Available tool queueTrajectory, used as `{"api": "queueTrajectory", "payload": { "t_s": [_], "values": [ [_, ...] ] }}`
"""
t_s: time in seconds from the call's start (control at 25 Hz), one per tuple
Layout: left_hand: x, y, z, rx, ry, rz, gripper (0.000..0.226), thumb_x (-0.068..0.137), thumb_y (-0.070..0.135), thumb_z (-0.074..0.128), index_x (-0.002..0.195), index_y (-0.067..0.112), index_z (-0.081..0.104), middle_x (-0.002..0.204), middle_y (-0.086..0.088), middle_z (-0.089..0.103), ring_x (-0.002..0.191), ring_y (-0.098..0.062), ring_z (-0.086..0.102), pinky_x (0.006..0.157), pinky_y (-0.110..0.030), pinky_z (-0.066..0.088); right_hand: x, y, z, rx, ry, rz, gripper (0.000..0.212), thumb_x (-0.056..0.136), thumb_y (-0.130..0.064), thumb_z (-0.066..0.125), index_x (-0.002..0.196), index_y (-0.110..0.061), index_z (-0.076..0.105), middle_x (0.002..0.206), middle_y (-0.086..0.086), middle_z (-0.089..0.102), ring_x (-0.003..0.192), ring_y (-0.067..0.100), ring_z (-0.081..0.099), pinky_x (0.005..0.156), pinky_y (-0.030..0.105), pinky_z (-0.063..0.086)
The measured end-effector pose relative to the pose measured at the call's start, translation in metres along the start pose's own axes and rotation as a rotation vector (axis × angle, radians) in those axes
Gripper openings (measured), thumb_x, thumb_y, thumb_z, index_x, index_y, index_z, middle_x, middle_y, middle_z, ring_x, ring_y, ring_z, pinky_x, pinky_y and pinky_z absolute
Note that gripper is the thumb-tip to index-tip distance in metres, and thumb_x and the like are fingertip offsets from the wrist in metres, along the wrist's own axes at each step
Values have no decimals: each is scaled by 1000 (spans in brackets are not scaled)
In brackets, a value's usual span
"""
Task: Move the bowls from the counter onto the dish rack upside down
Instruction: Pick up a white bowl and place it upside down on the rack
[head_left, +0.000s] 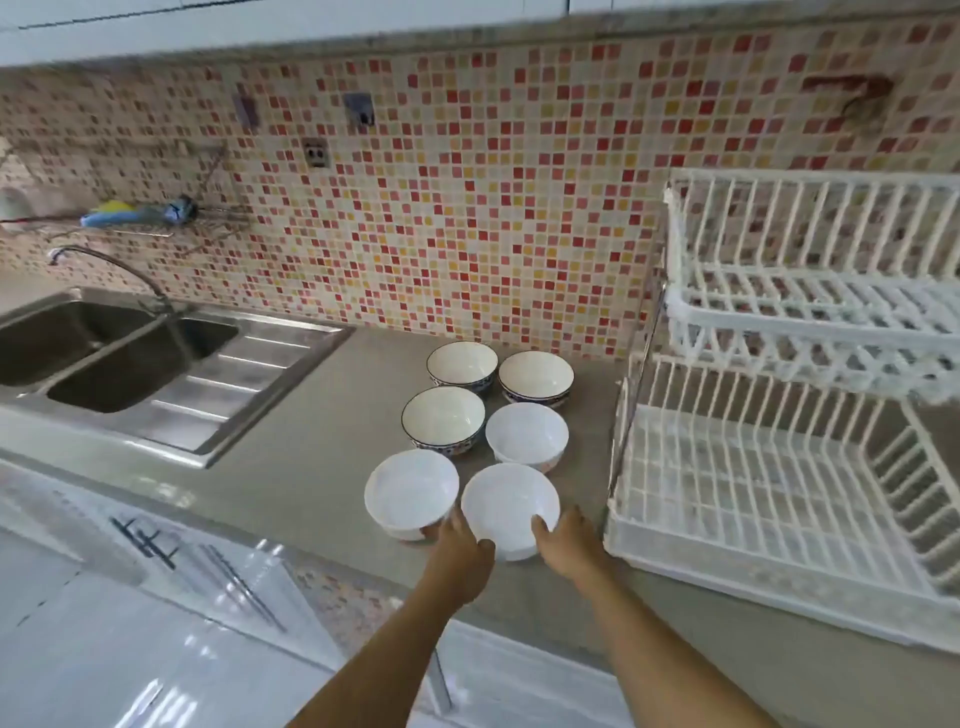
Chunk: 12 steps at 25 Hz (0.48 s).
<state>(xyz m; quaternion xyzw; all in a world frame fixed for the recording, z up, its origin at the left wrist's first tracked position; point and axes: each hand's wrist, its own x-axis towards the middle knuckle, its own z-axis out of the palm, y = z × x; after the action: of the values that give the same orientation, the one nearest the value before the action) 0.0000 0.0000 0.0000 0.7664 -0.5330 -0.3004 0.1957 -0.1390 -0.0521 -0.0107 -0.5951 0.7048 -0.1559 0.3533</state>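
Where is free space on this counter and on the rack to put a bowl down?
The white wire dish rack has both tiers bare. The grey counter is free between the steel sink and the bowls. It is crowded at the six white bowls, where the left hand and right hand hold the nearest plain white bowl.

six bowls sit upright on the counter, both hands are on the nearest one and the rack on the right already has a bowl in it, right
Not quite. The head view shows the dish rack holds no bowl yet. The rest stands: six bowls sit upright on the counter, and the left hand and right hand are on the nearest bowl.
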Motion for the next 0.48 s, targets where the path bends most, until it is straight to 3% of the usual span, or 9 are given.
{"api": "queueTrajectory", "payload": {
  "t_s": [0.16, 0.28, 0.32, 0.36, 0.48],
  "values": [
    [10, -10, 15, -14, -27, 109, 72, 94, 14, 45, 148, -5, 0, 157, -22, 11, 145, -34, 18, 115, -36, 23, 7, 4, 30, 291, -81, 66, 62, 85, -19, 58, 138, 4, 38, 137, 21, 51, 117, 33, 54, 96, 37, 47],
    [13, -9, 19, -23, -79, 127, 75, 94, 16, 45, 148, -2, -5, 157, -21, 11, 143, -34, 22, 113, -35, 26, 5, 9, 33, 462, -90, 117, 57, 87, -2, 48, 142, 0, 30, 137, 21, 46, 91, 27, 56, 65, 32, 55],
    [13, -7, 18, -47, -77, 131, 76, 95, 19, 44, 149, 0, -6, 157, -20, 12, 143, -33, 22, 114, -36, 25, 1, 8, 28, 471, -42, 95, 57, 88, 2, 45, 142, -4, 29, 137, 18, 46, 92, 26, 55, 59, 27, 55],
    [11, -5, 16, -89, -64, 142, 77, 95, 22, 44, 149, 3, -7, 157, -19, 13, 143, -33, 22, 115, -38, 24, -2, 8, 22, 431, -3, 56, 59, 87, 2, 44, 143, -9, 29, 136, 16, 47, 99, 28, 55, 61, 26, 56],
    [15, 15, -14, -233, 62, 150, 70, 97, 39, 37, 152, 18, -1, 152, -17, 24, 137, -34, 32, 112, -44, 27, -15, -7, -8, 256, 144, -203, 66, 84, 1, 46, 144, -19, 30, 133, 10, 53, 114, 31, 56, 88, 31, 48]
  ]
}}
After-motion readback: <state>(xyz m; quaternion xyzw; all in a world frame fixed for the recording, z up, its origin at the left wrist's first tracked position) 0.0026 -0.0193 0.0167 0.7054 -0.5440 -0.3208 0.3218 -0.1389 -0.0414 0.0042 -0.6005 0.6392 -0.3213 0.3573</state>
